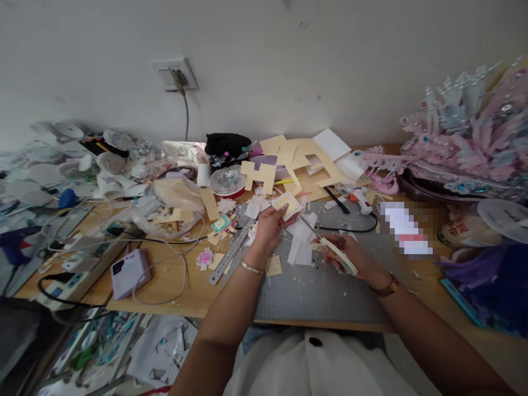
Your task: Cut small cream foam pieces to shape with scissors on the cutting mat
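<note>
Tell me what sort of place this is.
Probably a craft workspace, perhaps a small workshop: the right hand holds scissors over a grey mat, with cut-out card sheets lying beyond it.

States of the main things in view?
Left hand, closed on square card
Square card, gripped at its lower edge
Right hand, closed on scissors
Scissors, held; blade opening unclear
Plug, in wall socket
Ruler, lying at a slant
White glue gun, lying down; power unclear
Cream cardstock, cut through
Cutting mat, partly covered with paper scraps
</note>
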{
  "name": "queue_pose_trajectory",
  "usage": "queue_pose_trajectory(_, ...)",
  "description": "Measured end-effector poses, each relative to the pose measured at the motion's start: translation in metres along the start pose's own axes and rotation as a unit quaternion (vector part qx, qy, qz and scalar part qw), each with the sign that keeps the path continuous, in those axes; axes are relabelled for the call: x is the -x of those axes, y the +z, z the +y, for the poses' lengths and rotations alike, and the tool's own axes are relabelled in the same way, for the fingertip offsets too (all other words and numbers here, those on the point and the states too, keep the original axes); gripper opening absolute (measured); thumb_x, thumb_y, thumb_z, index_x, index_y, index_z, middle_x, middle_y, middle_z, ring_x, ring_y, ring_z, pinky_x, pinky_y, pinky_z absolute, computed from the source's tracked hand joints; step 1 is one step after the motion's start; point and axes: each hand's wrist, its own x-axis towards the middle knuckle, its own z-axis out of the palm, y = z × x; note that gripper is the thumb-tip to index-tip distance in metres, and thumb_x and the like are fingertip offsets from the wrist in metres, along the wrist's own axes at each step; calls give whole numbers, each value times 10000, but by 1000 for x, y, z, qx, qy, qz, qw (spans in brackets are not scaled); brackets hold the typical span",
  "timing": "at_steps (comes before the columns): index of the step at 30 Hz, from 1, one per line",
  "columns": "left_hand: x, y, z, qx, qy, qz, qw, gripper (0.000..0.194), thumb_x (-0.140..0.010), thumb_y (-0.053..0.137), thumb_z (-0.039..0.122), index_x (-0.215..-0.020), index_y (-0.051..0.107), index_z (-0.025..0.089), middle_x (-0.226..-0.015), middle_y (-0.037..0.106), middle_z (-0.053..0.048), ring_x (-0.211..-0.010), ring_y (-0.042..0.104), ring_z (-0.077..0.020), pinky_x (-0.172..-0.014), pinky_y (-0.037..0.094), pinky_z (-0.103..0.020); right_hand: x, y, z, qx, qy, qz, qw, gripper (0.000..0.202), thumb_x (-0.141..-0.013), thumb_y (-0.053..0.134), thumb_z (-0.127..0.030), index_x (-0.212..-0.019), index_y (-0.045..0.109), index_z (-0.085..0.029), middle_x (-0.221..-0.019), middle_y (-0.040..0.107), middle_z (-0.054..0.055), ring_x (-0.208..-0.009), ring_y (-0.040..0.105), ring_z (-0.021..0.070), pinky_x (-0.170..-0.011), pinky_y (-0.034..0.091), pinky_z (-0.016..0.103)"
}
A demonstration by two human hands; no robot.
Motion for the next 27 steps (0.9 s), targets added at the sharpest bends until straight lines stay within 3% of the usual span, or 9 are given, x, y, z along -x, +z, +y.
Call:
queue_pose_trajectory(5,1,0,0,2,-17,-11,1000,82,-787,677,125,-862,693,98,-822,748,-86,-773,736,-197,-832,605,-380,1,-2,-1,1,14,-12,1000,436,-587,787,-394,-933,670,-157,-551,624,-39,-319,434,55,-318,318,181)
queue_pose_trajectory(13,1,0,-2,-14,-30,-18,999,101,-760,720,155,-843,681,112,-833,749,-94,-855,736,-224,-854,602,-400,-1,0,2,0,12,-5,1000,411,-578,778,-409,-886,671,-160,-524,608,-37,-308,420,59,-304,296,181)
queue_pose_trajectory(20,1,1,-2,-7,-37,-18,999,128,-739,758,157,-804,661,103,-717,711,-57,-777,735,-215,-838,604,-403,0,1,-1,-2,18,-2,1000,453,-561,797,-403,-917,677,-149,-520,594,-46,-317,421,60,-314,315,184)
queue_pose_trajectory(27,2,1,-1,-3,-41,-23,999,112,-747,750,150,-809,665,110,-742,714,-55,-788,732,-207,-852,603,-405,0,-1,0,8,8,-12,1000,427,-590,794,-424,-907,692,-158,-542,587,-34,-321,410,65,-308,298,200)
